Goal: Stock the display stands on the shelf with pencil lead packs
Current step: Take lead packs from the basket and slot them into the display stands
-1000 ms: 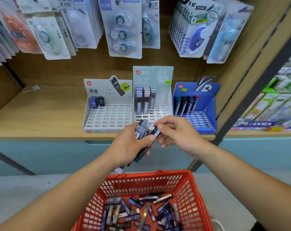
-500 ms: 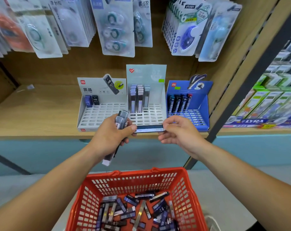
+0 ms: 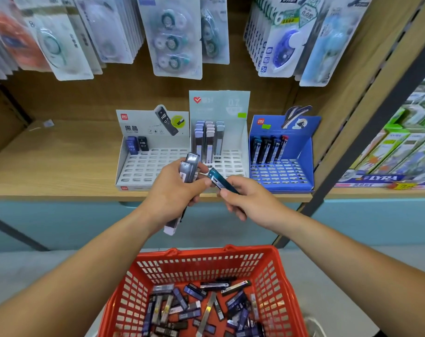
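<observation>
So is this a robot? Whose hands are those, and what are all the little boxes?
There is no robot here, just a person. The camera sits on their head and looks down, so you see their arms the way they do. The left hand holds a bunch of pencil lead packs. The right hand pinches one teal pack right beside that bunch. On the wooden shelf three display stands sit side by side: a white stand with a few packs, a middle stand with pale packs at its back, and a blue stand with one row of dark packs. Most slots are empty. Below, a red basket holds many loose packs. Hanging cards of tape rollers are above.
</observation>
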{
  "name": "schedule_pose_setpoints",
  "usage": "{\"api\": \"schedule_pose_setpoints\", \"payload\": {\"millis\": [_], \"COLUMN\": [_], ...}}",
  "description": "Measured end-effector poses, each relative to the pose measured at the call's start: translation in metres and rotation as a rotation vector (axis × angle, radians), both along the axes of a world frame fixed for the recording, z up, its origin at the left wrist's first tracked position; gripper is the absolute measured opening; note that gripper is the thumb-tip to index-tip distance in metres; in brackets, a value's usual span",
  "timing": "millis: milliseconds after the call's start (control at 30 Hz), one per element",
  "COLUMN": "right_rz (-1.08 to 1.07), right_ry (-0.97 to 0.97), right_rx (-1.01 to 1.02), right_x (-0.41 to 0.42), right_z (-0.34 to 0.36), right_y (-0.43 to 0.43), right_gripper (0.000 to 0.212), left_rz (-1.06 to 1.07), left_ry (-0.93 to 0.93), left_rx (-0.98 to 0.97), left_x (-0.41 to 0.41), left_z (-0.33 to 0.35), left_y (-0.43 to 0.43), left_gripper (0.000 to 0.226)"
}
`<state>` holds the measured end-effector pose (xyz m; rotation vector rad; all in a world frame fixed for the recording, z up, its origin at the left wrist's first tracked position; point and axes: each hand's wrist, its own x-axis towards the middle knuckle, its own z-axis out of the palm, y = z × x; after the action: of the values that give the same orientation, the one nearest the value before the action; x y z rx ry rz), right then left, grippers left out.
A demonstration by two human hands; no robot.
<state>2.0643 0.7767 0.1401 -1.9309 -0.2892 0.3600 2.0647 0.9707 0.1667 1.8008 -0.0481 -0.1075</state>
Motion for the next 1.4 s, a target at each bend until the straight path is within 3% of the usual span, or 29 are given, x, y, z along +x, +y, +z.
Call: {"api": "schedule_pose_setpoints", "payload": {"millis": [333,433,567,700,800,933,1200,1400], "right_rz": [0.087,0.068,0.013,0.046,-0.015,-0.224,-0.481,-0.465], "right_ry": [0.209,0.158,-0.034,-0.117,-0.102,-0.224,-0.395,-0.408], "right_rx": [0.107,0.089,0.024,-0.112,-0.094,-0.107,0.037,0.100], "right_x": [-0.002,-0.004,-0.006,-0.003,0.006,0.030,0.091,0.107], "right_z": [0.008,0.006,0.009,0.008,0.002,0.007,0.007,-0.002], "right_y": [0.000,-0.005,-0.017,-0.039,-0.060,-0.090,-0.109,-0.106], "right_gripper": [0.043,0.044,0.019,0.010,0.024,0.047,0.022,0.028], "left_rz": [0.011,0.013,-0.019,-0.032,-0.080,-0.044,-0.154,-0.193], "left_ry": [-0.029,-0.023,-0.029,-0.039,-0.081,-0.115,-0.225,-0.285], "left_rx": [0.035,0.082,0.149,0.141,0.242,0.385,0.614,0.717], "left_x": [0.001,0.001,0.001,0.002,0.009,0.036,0.076,0.079], "left_z": [0.001,0.000,-0.004,-0.007,-0.011,-0.027,-0.052,-0.059], "left_y": [-0.008,-0.012,-0.021,-0.036,-0.045,-0.055,-0.095,-0.094], "left_gripper": [0.008,0.005,0.006,0.006,0.007,0.010,0.007,0.019]}}
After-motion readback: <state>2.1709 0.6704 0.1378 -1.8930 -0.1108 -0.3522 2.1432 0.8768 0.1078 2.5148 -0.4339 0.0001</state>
